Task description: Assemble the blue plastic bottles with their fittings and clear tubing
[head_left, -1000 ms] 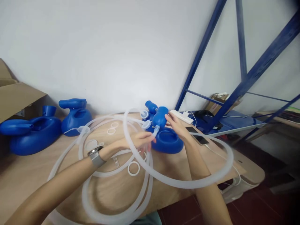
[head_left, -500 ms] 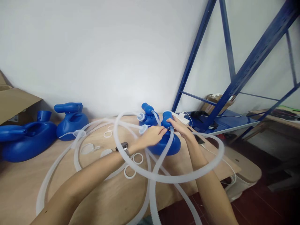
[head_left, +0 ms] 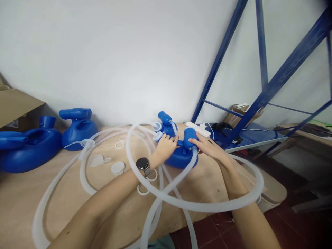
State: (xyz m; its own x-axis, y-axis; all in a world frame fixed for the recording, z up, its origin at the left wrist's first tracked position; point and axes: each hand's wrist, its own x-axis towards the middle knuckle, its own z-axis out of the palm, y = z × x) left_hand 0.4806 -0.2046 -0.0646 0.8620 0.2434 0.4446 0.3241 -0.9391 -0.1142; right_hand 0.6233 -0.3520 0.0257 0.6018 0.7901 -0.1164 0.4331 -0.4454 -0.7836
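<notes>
Right hand [head_left: 209, 147] clamped on a blue cup [head_left: 190, 137]

The grip wraps the cup's smooth, rounded plastic, thumb in front; a milky, flexible hose [head_left: 183, 175] curves from its narrow end. The left hand [head_left: 166, 148] lies over the left part of a glossy, bulbous bottle [head_left: 178, 160], just beside a white cap [head_left: 157, 136]; I can't tell whether its fingers grasp anything. The cup sits at the bottle's right end. Translucent loops of tubing [head_left: 37, 221], thin white rings [head_left: 141, 194] and a round lid [head_left: 118, 168] spread over the wooden desk [head_left: 207, 186], below a pale wall [head_left: 109, 62], a blue metal rack [head_left: 220, 58] to the right. A second ago, the left hand pinched the hose just below the cup; now it has left that spot.
</notes>
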